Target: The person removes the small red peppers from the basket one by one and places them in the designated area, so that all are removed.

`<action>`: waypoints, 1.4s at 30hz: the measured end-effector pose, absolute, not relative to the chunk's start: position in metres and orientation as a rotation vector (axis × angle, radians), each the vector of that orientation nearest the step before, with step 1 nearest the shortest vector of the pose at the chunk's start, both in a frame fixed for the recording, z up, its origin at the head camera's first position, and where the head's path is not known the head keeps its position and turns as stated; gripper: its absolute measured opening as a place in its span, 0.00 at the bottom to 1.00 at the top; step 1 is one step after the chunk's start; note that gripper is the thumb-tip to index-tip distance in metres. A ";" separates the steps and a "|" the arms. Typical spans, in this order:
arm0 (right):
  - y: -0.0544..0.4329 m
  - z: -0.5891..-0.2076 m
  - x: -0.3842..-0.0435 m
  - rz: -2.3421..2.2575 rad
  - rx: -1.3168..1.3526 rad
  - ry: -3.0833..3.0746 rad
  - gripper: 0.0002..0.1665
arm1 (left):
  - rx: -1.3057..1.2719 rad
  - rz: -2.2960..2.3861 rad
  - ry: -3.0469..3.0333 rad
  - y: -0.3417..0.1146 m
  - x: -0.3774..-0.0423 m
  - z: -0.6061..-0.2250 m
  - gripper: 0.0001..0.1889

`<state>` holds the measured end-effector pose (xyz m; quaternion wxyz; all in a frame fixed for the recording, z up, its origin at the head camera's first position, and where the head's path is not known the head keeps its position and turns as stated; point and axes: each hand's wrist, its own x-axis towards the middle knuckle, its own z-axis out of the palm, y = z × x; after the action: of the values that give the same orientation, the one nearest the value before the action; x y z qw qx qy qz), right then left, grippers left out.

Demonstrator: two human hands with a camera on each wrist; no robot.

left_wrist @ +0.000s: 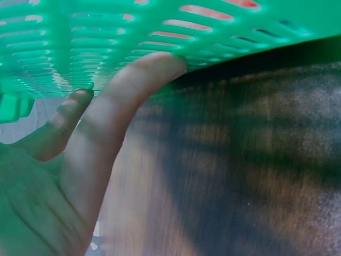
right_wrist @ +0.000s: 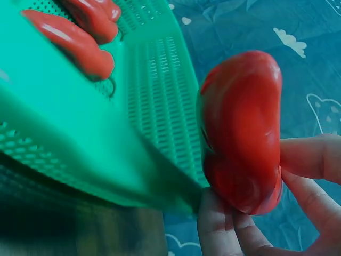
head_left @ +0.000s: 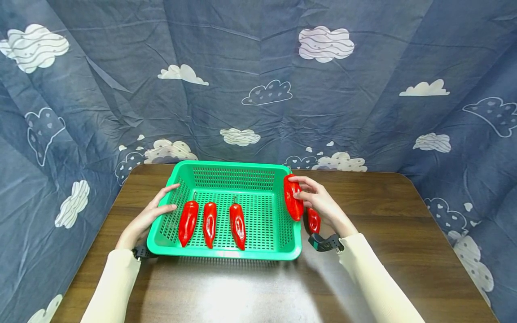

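Observation:
My right hand [head_left: 319, 202] pinches a glossy red pepper [head_left: 291, 197] between thumb and fingers above the basket's right rim. Its stem points up and away in the head view, and the right wrist view shows the pepper [right_wrist: 242, 128] beside the green wall. At the left side, my left hand [head_left: 147, 220] holds the green plastic basket [head_left: 224, 254], two digits reaching over the rim. Other fingers [left_wrist: 101, 133] lie along the slotted outer wall in the left wrist view. Three red peppers lie in the basket: left [head_left: 188, 223], middle [head_left: 209, 224] and right [head_left: 237, 226].
Another red pepper [head_left: 313, 220] lies on the table right of the basket, partly hidden by my right hand and wrist. The dark wooden table [head_left: 375, 215] carries the basket. Behind it hangs a blue cloth [head_left: 266, 121] with white clouds.

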<state>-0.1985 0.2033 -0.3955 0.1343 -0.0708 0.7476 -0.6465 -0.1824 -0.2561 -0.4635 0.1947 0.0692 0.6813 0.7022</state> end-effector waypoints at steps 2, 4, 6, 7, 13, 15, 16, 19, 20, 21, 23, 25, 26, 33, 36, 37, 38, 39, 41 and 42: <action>0.207 -0.396 -0.198 -1.866 -0.193 2.179 0.27 | 0.195 1.967 1.913 -0.256 -0.182 -0.464 0.32; 0.211 -0.396 -0.197 -1.861 -0.175 2.188 0.27 | 0.195 1.967 1.917 -0.256 -0.182 -0.464 0.32; 0.215 -0.396 -0.196 -1.863 -0.162 2.189 0.28 | 0.197 1.966 1.919 -0.256 -0.183 -0.464 0.32; 0.217 -0.396 -0.196 -1.865 -0.155 2.187 0.28 | 0.198 1.965 1.921 -0.256 -0.183 -0.464 0.32; 0.228 -0.398 -0.195 -1.871 -0.136 2.177 0.28 | 0.194 1.959 1.930 -0.256 -0.182 -0.464 0.32; 0.232 -0.400 -0.195 -1.882 -0.143 2.171 0.28 | 0.194 1.960 1.928 -0.256 -0.182 -0.464 0.32; 0.233 -0.400 -0.195 -1.888 -0.148 2.169 0.27 | 0.194 1.961 1.927 -0.256 -0.182 -0.464 0.32; 0.239 -0.403 -0.195 -1.902 -0.148 2.169 0.28 | 0.197 1.965 1.925 -0.256 -0.182 -0.464 0.32; 0.241 -0.403 -0.194 -1.907 -0.144 2.168 0.28 | 0.198 1.966 1.924 -0.256 -0.182 -0.464 0.32; 0.243 -0.403 -0.194 -1.908 -0.138 2.170 0.28 | 0.199 1.966 1.923 -0.256 -0.182 -0.464 0.32; 0.246 -0.404 -0.193 -1.925 -0.122 2.160 0.27 | 0.201 1.966 1.923 -0.256 -0.182 -0.464 0.32; 0.249 -0.405 -0.192 -1.941 -0.105 2.152 0.27 | 0.202 1.968 1.920 -0.256 -0.182 -0.464 0.32; 0.251 -0.406 -0.192 -1.952 -0.103 2.148 0.26 | 0.202 1.969 1.918 -0.256 -0.182 -0.464 0.32; 0.262 -0.415 -0.192 -1.997 -0.111 2.149 0.25 | 0.208 1.967 1.923 -0.256 -0.183 -0.464 0.32; 0.268 -0.419 -0.191 -1.995 -0.109 2.169 0.25 | 0.209 1.963 1.929 -0.256 -0.183 -0.464 0.32; 0.270 -0.420 -0.191 -1.997 -0.103 2.173 0.25 | 0.210 1.962 1.930 -0.256 -0.183 -0.464 0.32; 0.272 -0.421 -0.190 -1.997 -0.099 2.180 0.26 | 0.209 1.960 1.934 -0.256 -0.183 -0.464 0.32; 0.274 -0.422 -0.190 -2.000 -0.092 2.184 0.25 | 0.210 1.959 1.934 -0.256 -0.183 -0.464 0.32; 0.277 -0.424 -0.190 -2.013 -0.077 2.187 0.25 | 0.209 1.959 1.937 -0.256 -0.183 -0.464 0.32; 0.279 -0.425 -0.189 -2.020 -0.072 2.186 0.24 | 0.208 1.960 1.935 -0.256 -0.183 -0.464 0.32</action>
<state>-0.1894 0.2786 -0.4251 0.0822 -0.0241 0.7317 -0.6763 -0.1830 -0.2562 -0.4644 0.1887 0.0739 0.6880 0.6968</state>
